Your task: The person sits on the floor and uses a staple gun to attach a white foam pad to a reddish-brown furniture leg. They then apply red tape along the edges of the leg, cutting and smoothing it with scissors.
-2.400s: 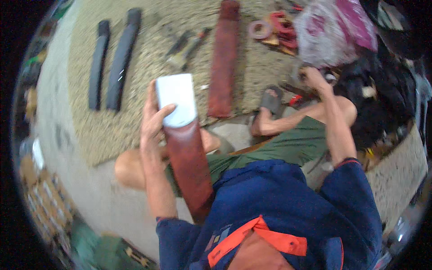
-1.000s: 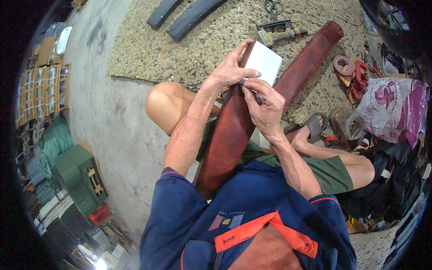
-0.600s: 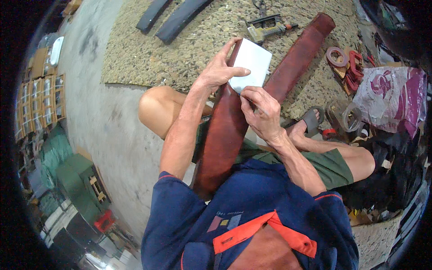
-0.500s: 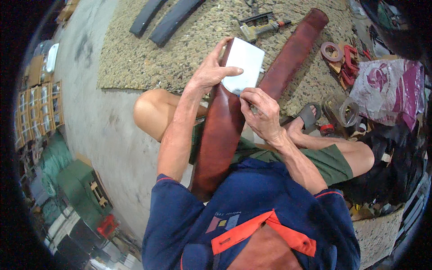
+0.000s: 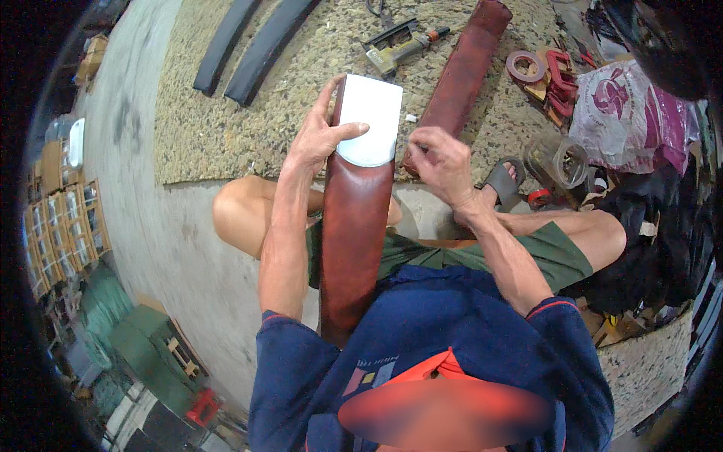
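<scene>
A long padded piece covered in reddish-brown leather (image 5: pixel 354 233) stands lengthwise before me, its near end against my body. Its far end carries a smooth white panel (image 5: pixel 370 113) with a rounded lower edge. My left hand (image 5: pixel 320 135) grips that end, thumb on the white face and fingers around the left side. Just right of the panel, apart from it, my right hand (image 5: pixel 440 162) is closed in a pinch; whatever the fingertips hold is too small to make out. Beyond it lies a second brown leather-covered piece (image 5: pixel 463 75) on the speckled foam mat.
Two dark padded strips (image 5: pixel 267 53) and a yellow-and-black power tool (image 5: pixel 399 53) lie on the speckled mat (image 5: pixel 203 143). At the right are a tape roll (image 5: pixel 526 66), red clamps (image 5: pixel 561 83), a clear tub (image 5: pixel 561 162) and a plastic bag (image 5: pixel 625 105).
The leather piece has swung left and stands straighter, with my left hand still on it. My right hand has come away from the white panel's lower edge.
</scene>
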A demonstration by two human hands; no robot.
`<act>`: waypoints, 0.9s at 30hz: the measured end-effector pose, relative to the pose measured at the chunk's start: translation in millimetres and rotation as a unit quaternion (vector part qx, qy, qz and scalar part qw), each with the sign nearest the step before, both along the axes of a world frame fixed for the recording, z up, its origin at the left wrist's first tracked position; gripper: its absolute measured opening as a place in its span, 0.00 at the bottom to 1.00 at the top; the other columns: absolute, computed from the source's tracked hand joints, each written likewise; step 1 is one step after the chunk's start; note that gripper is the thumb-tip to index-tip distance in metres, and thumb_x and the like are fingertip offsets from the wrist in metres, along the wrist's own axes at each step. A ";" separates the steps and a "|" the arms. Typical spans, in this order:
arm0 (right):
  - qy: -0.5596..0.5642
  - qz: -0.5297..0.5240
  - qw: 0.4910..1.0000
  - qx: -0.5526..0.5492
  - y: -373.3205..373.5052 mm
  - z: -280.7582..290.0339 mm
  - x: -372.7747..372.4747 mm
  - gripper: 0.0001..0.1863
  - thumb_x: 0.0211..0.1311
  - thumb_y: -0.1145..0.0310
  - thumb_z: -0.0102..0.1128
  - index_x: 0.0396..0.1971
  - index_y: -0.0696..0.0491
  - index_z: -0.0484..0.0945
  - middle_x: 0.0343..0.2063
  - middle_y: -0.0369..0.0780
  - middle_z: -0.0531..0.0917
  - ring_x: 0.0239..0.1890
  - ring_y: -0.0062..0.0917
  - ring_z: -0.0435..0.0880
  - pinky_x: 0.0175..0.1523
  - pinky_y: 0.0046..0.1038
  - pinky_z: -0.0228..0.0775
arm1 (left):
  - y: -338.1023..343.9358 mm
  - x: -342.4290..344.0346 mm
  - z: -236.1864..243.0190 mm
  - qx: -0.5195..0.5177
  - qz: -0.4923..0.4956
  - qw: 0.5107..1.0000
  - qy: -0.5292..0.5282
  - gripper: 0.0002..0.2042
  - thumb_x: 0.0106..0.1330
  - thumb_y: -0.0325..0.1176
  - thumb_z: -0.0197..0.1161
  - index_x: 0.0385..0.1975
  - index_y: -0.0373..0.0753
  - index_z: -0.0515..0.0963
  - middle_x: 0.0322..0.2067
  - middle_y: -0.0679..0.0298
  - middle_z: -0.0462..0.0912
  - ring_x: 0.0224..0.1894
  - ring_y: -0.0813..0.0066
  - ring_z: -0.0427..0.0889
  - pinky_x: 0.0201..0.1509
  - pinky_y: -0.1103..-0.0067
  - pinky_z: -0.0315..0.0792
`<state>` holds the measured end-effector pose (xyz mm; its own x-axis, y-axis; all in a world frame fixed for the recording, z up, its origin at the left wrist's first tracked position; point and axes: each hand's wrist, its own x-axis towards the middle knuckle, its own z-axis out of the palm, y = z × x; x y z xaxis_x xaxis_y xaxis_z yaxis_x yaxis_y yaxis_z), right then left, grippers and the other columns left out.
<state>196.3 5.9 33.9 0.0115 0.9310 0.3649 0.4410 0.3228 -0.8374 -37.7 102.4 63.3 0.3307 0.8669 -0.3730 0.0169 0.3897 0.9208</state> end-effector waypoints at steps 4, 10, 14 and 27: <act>-0.074 -0.067 0.994 0.053 32.0 -8.0 23.1 0.06 0.63 0.80 0.67 0.39 0.60 0.84 0.45 0.46 0.88 0.45 0.38 0.90 0.49 0.33 0.83 | -4.5 1.2 6.8 -0.025 -0.001 1.000 -0.010 0.53 0.55 0.17 0.75 0.82 0.41 0.52 0.68 0.49 0.74 0.66 0.58 0.79 0.71 0.64 0.74; 0.105 -0.005 0.991 -0.085 75.7 -13.0 24.3 0.12 0.68 0.73 0.62 0.47 0.63 0.85 0.47 0.46 0.88 0.45 0.29 0.89 0.51 0.33 0.80 | -7.2 18.4 19.2 0.009 -0.024 0.999 -0.028 0.52 0.56 0.15 0.73 0.82 0.43 0.52 0.63 0.48 0.78 0.60 0.58 0.84 0.61 0.64 0.83; 0.173 0.085 0.942 -0.273 91.0 -10.5 26.6 0.25 0.63 0.54 0.73 0.48 0.61 0.88 0.41 0.43 0.90 0.43 0.27 0.88 0.49 0.31 0.79 | -14.2 28.3 29.2 0.022 -0.046 0.998 -0.022 0.52 0.58 0.17 0.74 0.82 0.44 0.50 0.65 0.47 0.76 0.60 0.58 0.84 0.62 0.66 0.82; 0.446 -0.372 0.786 -0.209 72.1 -100.1 166.3 0.29 0.62 0.45 0.78 0.43 0.59 0.85 0.33 0.38 0.87 0.28 0.22 0.81 0.35 0.30 0.71 | -118.8 9.0 14.0 -0.120 -0.113 0.984 0.062 0.50 0.54 0.23 0.82 0.77 0.26 0.58 0.64 0.50 0.79 0.63 0.65 0.81 0.67 0.69 0.78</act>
<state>362.6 78.0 -66.2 0.6880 0.5809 -0.4349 -0.4469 -0.1330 -0.8847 -28.7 -16.4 77.3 0.4449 0.6576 -0.6080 0.2342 0.5698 0.7877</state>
